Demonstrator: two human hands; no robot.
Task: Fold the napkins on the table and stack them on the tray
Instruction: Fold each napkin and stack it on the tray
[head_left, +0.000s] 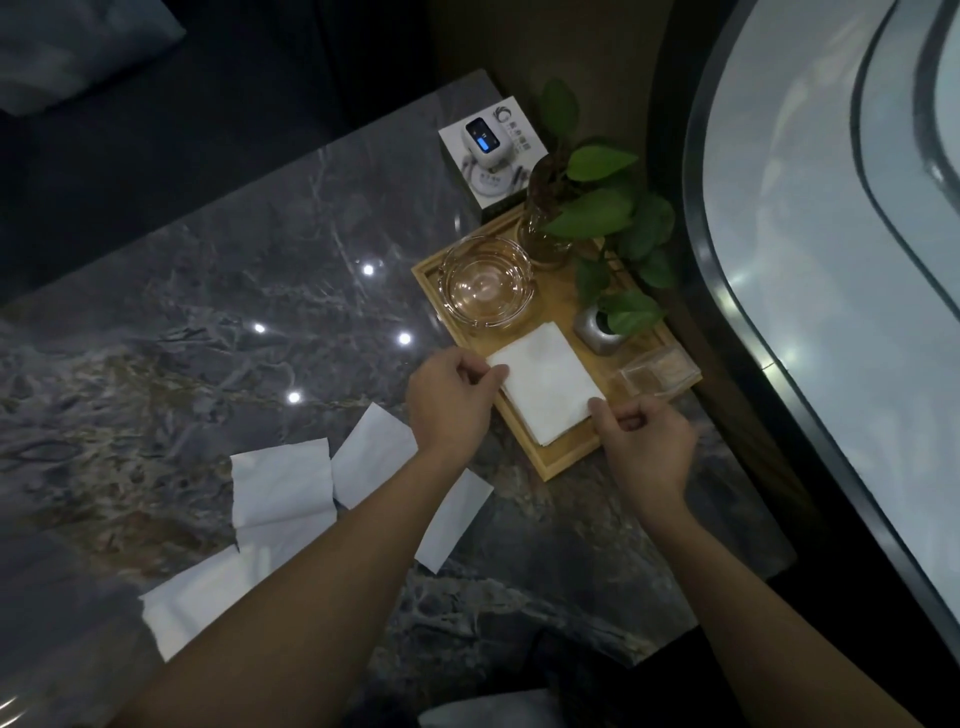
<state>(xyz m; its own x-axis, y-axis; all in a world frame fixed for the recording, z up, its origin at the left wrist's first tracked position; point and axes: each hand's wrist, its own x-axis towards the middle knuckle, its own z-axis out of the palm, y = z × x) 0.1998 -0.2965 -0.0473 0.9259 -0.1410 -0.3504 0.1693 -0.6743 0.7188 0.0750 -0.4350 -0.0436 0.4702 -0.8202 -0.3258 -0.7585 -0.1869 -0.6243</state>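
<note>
A folded white napkin (545, 382) lies on the wooden tray (563, 460), on top of a small stack. My left hand (447, 400) pinches its left corner with thumb and fingers. My right hand (644, 441) pinches its near right corner. Several unfolded white napkins (283, 486) lie scattered on the dark marble table (208, 312), to the left of and under my left forearm; one strip (454, 519) shows between my arms.
On the tray stand a glass ashtray (485, 283), a glass vase with a green plant (597, 208), a small silver pot (600, 330) and a clear box (654, 376). A white boxed gadget (491, 156) sits behind the tray. A curved glass surface (831, 260) borders the right.
</note>
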